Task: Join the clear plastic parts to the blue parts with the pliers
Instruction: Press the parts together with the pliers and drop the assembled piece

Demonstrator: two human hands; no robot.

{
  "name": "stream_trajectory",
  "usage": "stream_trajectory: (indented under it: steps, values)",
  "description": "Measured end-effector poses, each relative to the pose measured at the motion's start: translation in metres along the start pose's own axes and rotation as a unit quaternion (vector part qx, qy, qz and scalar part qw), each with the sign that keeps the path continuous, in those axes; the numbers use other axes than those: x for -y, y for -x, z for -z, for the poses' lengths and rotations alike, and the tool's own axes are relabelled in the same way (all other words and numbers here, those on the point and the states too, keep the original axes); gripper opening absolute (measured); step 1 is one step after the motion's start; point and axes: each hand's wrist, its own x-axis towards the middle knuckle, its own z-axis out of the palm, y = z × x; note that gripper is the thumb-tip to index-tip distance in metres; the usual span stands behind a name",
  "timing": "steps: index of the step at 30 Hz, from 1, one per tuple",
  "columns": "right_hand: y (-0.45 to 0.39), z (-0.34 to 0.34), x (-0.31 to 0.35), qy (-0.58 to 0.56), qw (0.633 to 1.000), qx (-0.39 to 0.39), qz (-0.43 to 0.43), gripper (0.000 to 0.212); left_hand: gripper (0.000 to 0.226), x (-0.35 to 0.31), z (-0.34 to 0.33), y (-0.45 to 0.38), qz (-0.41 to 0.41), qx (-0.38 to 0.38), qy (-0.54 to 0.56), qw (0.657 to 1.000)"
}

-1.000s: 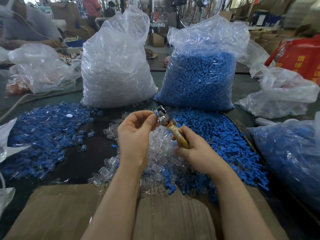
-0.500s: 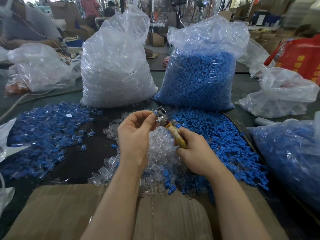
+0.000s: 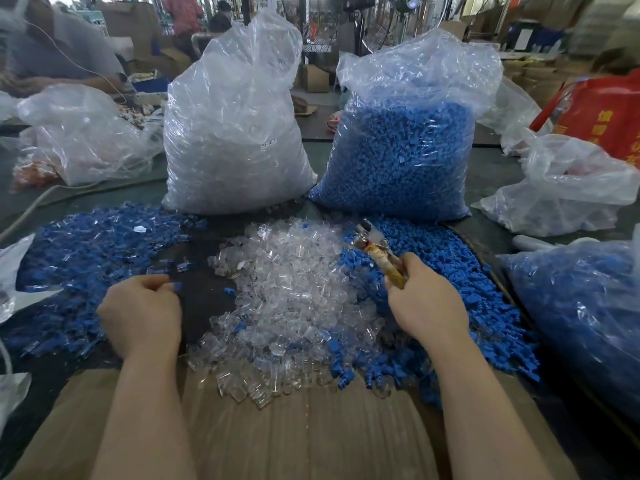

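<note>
The right hand (image 3: pixel 427 303) gripped the pliers (image 3: pixel 379 249) by the handles; the left hand (image 3: pixel 140 315) pinched a light, stiff blue part (image 3: pixel 177 286).

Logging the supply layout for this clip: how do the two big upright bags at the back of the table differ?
The left bag holds clear plastic parts, so it looks whitish; the right bag holds blue parts. The left bag carries a small white label; none shows on the right bag. The left bag's top narrows to a peak, while the right bag's top spreads wide above its fill. Both are clear plastic, standing upright side by side behind the loose piles.
</note>
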Motion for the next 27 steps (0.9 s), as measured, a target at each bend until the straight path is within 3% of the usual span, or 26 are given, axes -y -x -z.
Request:
stream_trajectory:
  steps: [2,5,9,13,22,27]
  values:
    - [0.001,-0.001,-0.001,0.037,0.999,-0.015,-0.026,0.01,0.022,0.001,-0.001,0.0,-0.005,0.008,-0.035,0.999]
    - [0.003,-0.003,-0.002,0.074,0.996,-0.02,-0.051,0.01,0.024,-0.008,-0.002,0.003,-0.089,0.037,-0.084,0.992]
    - [0.004,-0.005,-0.003,0.101,0.993,-0.006,-0.062,0.014,0.021,-0.022,-0.004,0.009,-0.162,0.142,-0.065,0.974]
    - [0.003,-0.007,-0.004,0.121,0.991,0.007,-0.063,0.017,0.025,-0.022,-0.01,0.016,-0.15,0.23,-0.095,0.957]
    - [0.002,-0.007,-0.007,0.11,0.993,0.0,-0.052,0.014,0.016,-0.021,-0.017,0.017,-0.129,0.237,-0.101,0.958]
    - [-0.001,-0.009,-0.008,0.103,0.993,0.003,-0.051,0.012,0.015,-0.027,-0.019,0.019,-0.134,0.241,-0.03,0.961]
